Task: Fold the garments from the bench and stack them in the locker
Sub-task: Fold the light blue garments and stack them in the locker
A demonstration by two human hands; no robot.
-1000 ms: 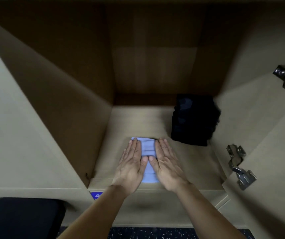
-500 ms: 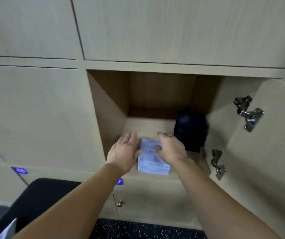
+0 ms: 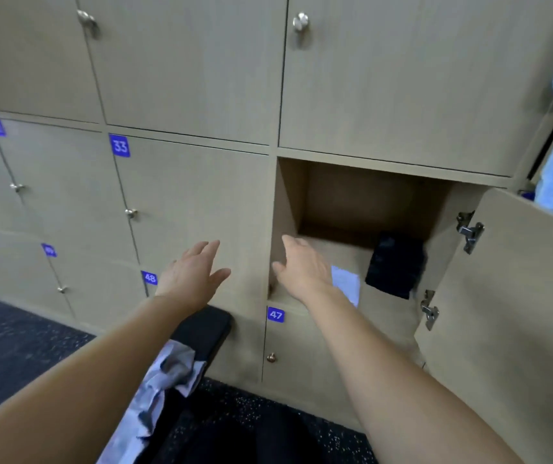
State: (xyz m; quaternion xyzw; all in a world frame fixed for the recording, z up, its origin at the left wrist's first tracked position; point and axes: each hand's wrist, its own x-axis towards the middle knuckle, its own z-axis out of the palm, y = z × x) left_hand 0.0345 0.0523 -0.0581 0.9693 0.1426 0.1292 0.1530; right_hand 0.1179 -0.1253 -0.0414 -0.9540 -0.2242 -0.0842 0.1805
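garments sit in two places: two folded ones inside the open locker (image 3: 362, 202) and one crumpled one on the table. a wall of pale wood locker doors (image 3: 194, 202) fills the view, marked with small blue number labels. the open locker is right of centre, its door (image 3: 503, 313) swung out to the right. low in the middle, the black padded table (image 3: 206, 324) reaches toward the lockers. across it lies a crumpled garment (image 3: 168, 373), grey and pale lilac, not yet folded. judging by its loose wrinkles it is light, soft and limp. it would sag from a single pinch, so taking it at two corners or along a hem, one hand each, seems best. on the locker floor a folded black garment (image 3: 395, 264) rests at the right. a smaller folded pale blue garment (image 3: 347, 283) lies just beside it to the left, not on top of it. the left hand (image 3: 191, 272) hovers before the closed door left of the opening, fingers spread, holding nothing. the right hand (image 3: 302, 266) is at the locker's front left edge, near the pale blue fold, fingers apart and empty. below the opening a blue label (image 3: 275, 314) reads 47.
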